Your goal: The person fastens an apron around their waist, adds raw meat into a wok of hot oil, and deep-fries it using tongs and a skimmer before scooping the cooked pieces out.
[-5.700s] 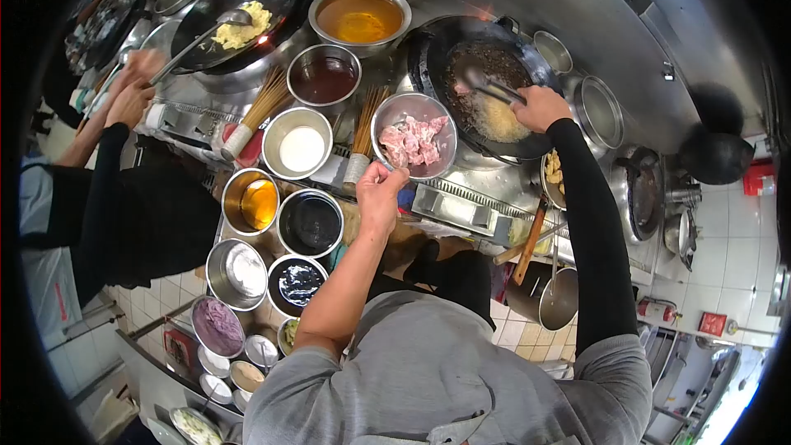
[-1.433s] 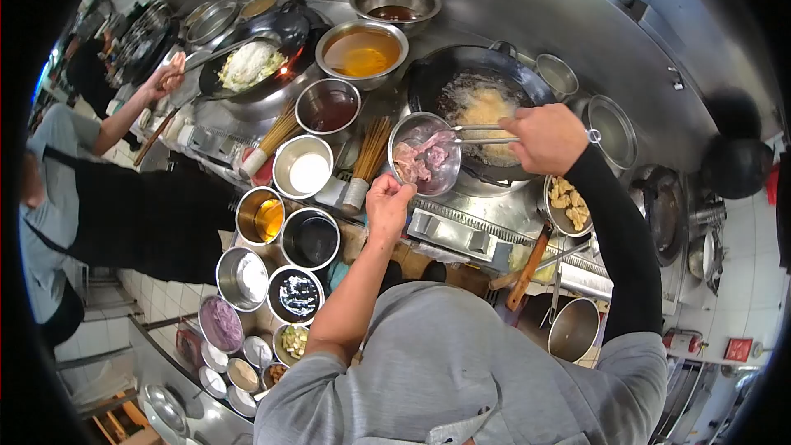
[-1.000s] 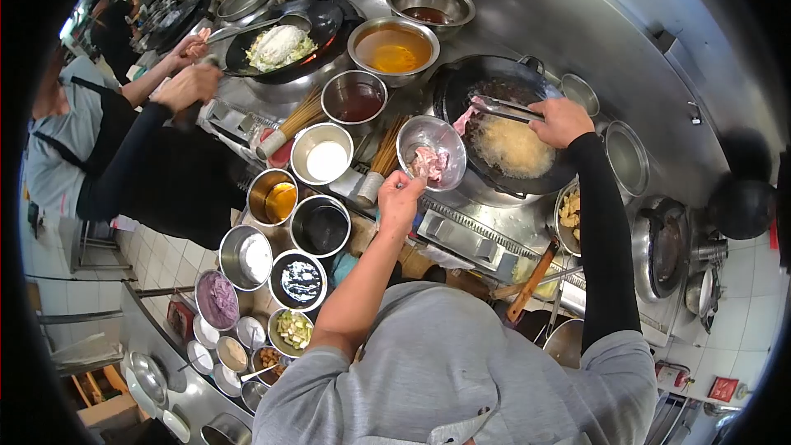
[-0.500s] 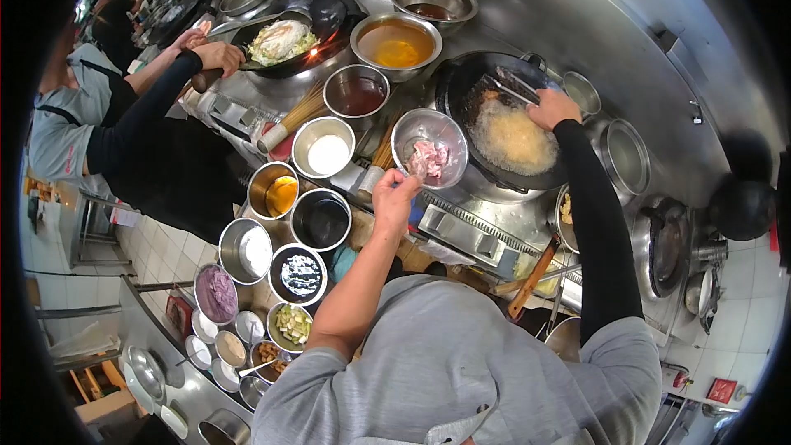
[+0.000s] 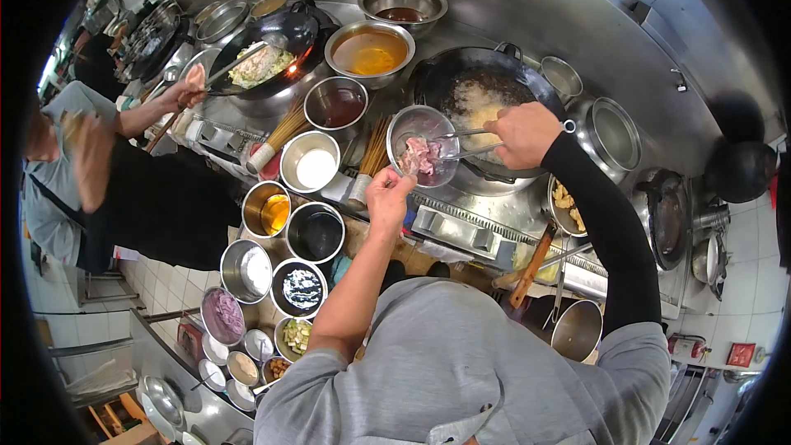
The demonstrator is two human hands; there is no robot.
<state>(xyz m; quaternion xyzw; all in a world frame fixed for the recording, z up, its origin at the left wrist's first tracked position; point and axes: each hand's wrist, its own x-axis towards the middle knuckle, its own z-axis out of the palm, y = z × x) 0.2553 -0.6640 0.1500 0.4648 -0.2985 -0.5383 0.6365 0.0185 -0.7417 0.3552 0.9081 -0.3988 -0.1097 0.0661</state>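
Around the wide black wok (image 5: 434,78) at the right, where pale liquid bubbles, it pays to hold the wrists clear of its rim. To its left stands a steel bowl of amber liquid (image 5: 369,80); nearer, a smaller bowl of dark red liquid (image 5: 329,84). The meat bowl (image 5: 428,118) sits just beside the wok's left side, its near rim clamped in the fingers of the left hand (image 5: 389,199); a firm hold should steady it. The right hand (image 5: 527,134) has its fingers wrapped round steel tongs (image 5: 470,131), tips inside the bowl; whether they grip, I cannot tell. A light pinch should suit the pink meat (image 5: 420,154) lying in there.
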